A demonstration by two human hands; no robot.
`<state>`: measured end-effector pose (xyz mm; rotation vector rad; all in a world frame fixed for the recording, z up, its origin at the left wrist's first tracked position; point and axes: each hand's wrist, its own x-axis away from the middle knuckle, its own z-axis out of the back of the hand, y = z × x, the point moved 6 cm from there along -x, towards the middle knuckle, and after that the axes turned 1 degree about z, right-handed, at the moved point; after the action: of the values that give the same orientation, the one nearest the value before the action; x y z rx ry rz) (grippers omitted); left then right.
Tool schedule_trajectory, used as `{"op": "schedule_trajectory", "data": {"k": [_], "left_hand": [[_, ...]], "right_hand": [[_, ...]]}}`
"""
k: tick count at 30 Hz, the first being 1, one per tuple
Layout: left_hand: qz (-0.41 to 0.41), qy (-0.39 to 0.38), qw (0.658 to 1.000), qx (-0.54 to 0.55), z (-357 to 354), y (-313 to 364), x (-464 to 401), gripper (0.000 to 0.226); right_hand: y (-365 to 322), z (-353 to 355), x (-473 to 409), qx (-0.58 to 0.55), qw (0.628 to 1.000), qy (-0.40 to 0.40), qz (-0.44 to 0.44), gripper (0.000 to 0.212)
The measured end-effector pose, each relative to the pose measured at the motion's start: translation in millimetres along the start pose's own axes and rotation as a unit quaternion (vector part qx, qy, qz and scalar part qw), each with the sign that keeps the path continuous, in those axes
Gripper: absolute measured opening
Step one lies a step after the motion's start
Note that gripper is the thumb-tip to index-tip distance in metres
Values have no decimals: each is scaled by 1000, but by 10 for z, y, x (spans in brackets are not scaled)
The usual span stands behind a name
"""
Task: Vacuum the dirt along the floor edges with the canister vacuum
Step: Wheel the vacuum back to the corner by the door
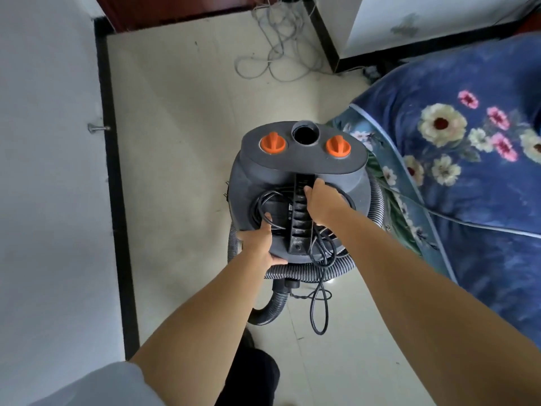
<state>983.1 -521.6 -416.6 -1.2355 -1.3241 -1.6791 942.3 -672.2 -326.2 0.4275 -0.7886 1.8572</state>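
Observation:
A dark grey canister vacuum with two orange knobs and an open hose port stands on the tiled floor in the middle of the view. Its black carry handle runs down the top. My right hand grips that handle from the right side. My left hand holds the near left rim of the canister lid, thumb on top beside the coiled black power cord. A grey ribbed hose is wrapped around the canister's base.
A white wall with a black skirting board runs along the left, with a metal doorstop on it. A bed with a blue floral quilt fills the right. Loose grey cables lie on the floor at the back near a white cabinet.

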Motion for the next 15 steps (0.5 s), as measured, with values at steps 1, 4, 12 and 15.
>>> {"op": "schedule_trajectory", "data": {"k": [1, 4, 12, 15], "left_hand": [[4, 0, 1000, -7, -76, 140, -45, 72], [6, -13, 1000, -18, -331, 590, -161, 68], [-26, -29, 999, -30, -1042, 1829, -671, 78], [-41, -36, 998, -27, -1313, 2337, -876, 78]], "right_hand": [[-54, 56, -59, -12, 1000, 8, -15, 52], [-298, 235, -542, 42, 999, -16, 23, 57], [-938, 931, -1493, -24, 1000, 4, 0, 47], [-1165, 1142, -1928, 2, 1000, 24, 12, 56]]}}
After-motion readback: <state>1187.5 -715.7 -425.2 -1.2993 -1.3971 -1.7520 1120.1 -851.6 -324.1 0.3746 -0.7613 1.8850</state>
